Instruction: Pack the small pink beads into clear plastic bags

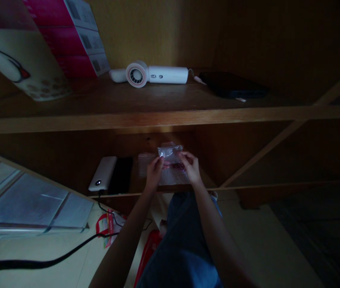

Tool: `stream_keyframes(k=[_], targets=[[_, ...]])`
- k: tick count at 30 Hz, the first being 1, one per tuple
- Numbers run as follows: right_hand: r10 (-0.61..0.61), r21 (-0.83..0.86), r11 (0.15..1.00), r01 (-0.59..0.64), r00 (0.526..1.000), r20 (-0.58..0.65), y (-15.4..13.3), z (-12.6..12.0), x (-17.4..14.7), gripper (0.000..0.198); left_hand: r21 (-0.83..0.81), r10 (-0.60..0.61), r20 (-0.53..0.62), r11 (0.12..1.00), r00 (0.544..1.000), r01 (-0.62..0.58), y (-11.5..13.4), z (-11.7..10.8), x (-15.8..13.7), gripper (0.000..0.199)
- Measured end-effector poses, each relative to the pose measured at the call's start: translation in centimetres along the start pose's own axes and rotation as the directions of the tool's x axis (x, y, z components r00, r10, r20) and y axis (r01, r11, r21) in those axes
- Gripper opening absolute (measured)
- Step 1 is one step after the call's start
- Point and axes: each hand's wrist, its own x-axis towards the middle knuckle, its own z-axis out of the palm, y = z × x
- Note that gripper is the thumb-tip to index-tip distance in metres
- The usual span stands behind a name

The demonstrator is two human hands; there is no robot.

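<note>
Pinching a clear plastic bag between them, left hand and right hand hover over the lower shelf.

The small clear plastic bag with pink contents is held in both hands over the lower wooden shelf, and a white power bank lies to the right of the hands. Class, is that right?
Not quite. The head view shows the white power bank lying to the left of the hands, not the right. The rest holds: the left hand and the right hand both hold the small clear plastic bag with pink contents over the lower wooden shelf.

My single head view: looks forward and down, facing the wooden shelf from near, above it.
</note>
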Motion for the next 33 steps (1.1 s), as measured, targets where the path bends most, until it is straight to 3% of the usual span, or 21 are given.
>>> stream_keyframes(k=[4,8,14,20,24,33], targets=[[-0.053,-0.099,0.993,0.062,0.994,0.095,-0.3,0.3,-0.2,0.025,0.061,0.037,0.083,0.997,0.996,-0.042,1.0,-0.3,-0.1,0.035],[-0.023,-0.037,0.999,0.024,0.999,0.039,-0.1,0.6,-0.3,0.035,0.069,0.040,0.089,0.997,0.995,-0.047,1.3,-0.3,-0.2,0.033],[0.111,0.119,0.987,-0.108,0.994,-0.023,0.0,1.5,-0.4,0.050,0.059,0.114,-0.106,0.992,0.988,-0.108,0.8,-0.1,-0.7,0.046],[0.289,0.346,0.890,-0.297,0.954,0.075,0.9,2.0,-0.2,0.059,0.022,0.164,-0.023,0.986,0.986,-0.164,1.7,0.0,-1.5,0.045],[0.307,0.431,0.834,-0.343,0.939,0.154,1.2,1.9,0.0,0.059,0.029,0.235,0.056,0.971,0.970,-0.236,2.7,0.5,-2.0,0.038],[0.338,0.588,0.681,-0.437,0.899,0.278,1.3,1.7,0.4,0.046,0.261,0.333,0.014,0.909,0.943,-0.325,3.7,0.6,-2.2,0.030]])
